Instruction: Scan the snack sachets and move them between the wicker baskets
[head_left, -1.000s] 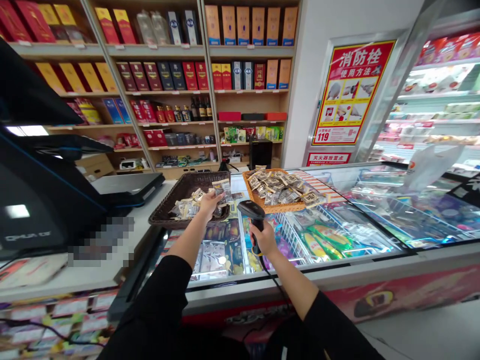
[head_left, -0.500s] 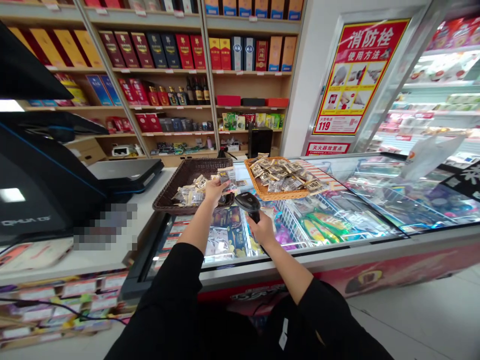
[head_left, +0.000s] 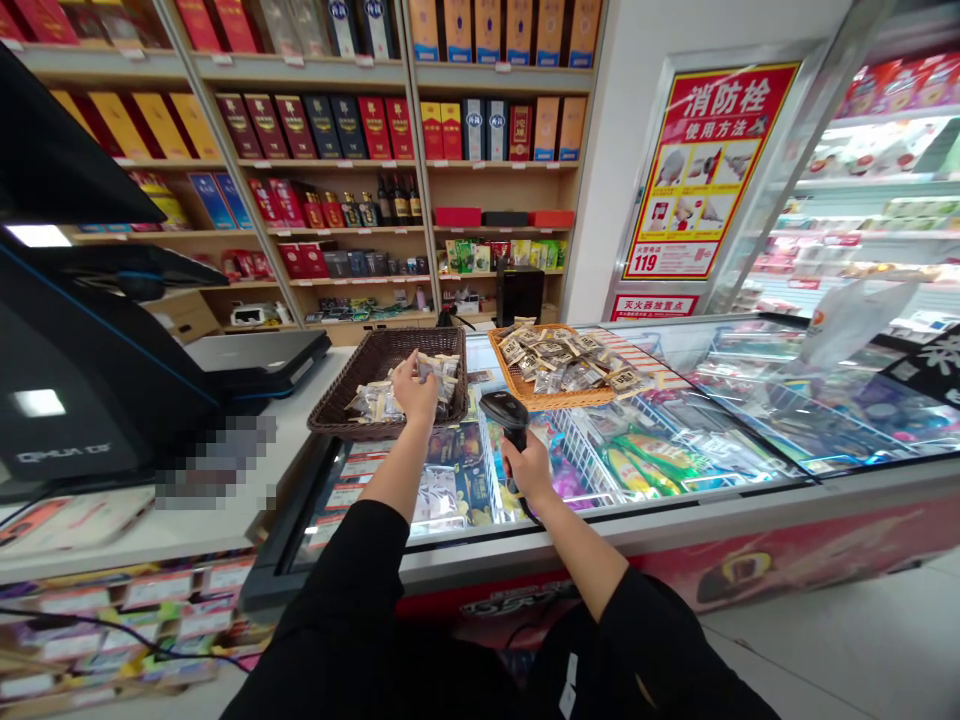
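Now the left hand (head_left: pixel 417 392) has been shifted leftward over the packets (head_left: pixel 367 402) in the dark basket (head_left: pixel 379 350), its hold untellable, the scanner (head_left: pixel 504 408) still gripped by the right hand (head_left: pixel 529 468), packet handling seemingly unfinished.

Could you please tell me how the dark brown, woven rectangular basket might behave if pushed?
The basket is probably stiff, as its outline shows no sagging. It might slide on the smooth glass freezer top. Being broad and low, it seems unlikely to tip.
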